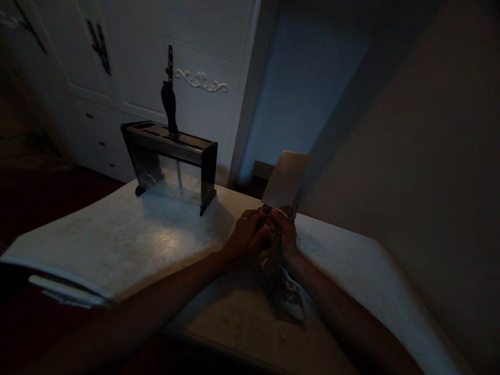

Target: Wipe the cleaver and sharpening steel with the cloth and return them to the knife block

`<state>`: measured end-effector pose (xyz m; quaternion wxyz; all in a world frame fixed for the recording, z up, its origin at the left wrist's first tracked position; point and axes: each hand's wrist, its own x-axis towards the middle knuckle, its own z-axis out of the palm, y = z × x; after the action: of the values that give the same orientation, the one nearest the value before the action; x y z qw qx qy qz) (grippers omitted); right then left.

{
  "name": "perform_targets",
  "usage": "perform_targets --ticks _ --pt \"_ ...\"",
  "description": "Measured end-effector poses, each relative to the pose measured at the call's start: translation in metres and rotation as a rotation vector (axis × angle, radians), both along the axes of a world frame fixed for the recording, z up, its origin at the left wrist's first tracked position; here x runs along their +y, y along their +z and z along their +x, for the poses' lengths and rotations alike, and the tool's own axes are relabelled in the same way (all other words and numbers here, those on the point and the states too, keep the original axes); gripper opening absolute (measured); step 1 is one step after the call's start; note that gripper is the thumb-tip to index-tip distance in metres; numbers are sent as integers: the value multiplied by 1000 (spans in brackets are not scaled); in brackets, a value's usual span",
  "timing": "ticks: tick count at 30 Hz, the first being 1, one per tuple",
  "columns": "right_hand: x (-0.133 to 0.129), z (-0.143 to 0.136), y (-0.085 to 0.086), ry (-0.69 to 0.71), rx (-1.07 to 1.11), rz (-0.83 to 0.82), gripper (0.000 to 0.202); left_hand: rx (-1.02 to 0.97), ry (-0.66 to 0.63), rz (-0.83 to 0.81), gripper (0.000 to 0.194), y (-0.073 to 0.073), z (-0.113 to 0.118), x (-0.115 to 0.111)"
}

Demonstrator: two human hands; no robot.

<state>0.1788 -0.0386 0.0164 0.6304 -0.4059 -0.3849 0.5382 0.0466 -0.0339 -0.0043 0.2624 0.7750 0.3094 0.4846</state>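
Over the white table, my left hand (246, 237) and my right hand (286, 234) are close together, both closed on a crumpled, patterned cloth (269, 263). The cloth hangs down toward me and ends in a loose, lighter corner. A broad, flat metal blade (287, 178) sticks up and away from the cloth, beyond my fingers; its handle is hidden by the cloth and hands. A ring shows on a finger of my left hand.
A dark-framed knife block (170, 143) with clear sides stands on the table (117, 239) at the left, one black-handled tool (169, 107) upright in it. Behind are white cabinets (140, 57); a grey wall (410, 140) is at the right.
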Motion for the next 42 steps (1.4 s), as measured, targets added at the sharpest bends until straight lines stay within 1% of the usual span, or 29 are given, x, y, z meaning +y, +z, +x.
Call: perform_targets --ticks 3,7,11,14,17,19,23,27,29,32,34,36,37,40,42 --pt "-1 2 1 59 15 24 46 20 -10 -21 44 1 -1 0" --pt "-2 4 2 3 9 80 39 44 -32 -25 49 4 -2 1" --pt "-3 4 0 25 10 83 38 57 -5 -37 52 5 -4 0" --pt "-4 4 -4 1 13 72 37 66 25 -122 55 6 -7 -3" --pt "-5 2 -6 21 -17 56 39 121 -32 -233 58 7 -8 -6" --pt "-6 1 -6 20 -27 40 40 179 -55 -258 60 7 -7 -7" --pt "-8 -1 -4 -10 -45 50 38 218 -24 -240 60 6 -6 -6" --pt "-7 -1 -6 -97 -51 60 33 174 -27 -239 59 2 -6 -1" --pt "-5 0 -8 -112 -65 84 31 152 -12 -233 62 0 -6 2" --pt "-3 3 -11 -89 -67 103 32 120 15 -207 63 -2 -8 7" --pt "-3 4 -12 -47 -31 80 33 77 1 -197 54 -1 -9 10" --pt "-3 5 -11 16 17 59 33 32 -46 -203 46 -2 -9 13" --pt "-3 6 -10 46 39 55 33 18 -78 -208 46 -3 -9 14" --pt "-4 8 -5 96 83 65 34 18 -178 -174 56 -7 -9 19" --pt "-5 10 -1 112 90 66 35 34 -204 -123 58 -9 -10 22"
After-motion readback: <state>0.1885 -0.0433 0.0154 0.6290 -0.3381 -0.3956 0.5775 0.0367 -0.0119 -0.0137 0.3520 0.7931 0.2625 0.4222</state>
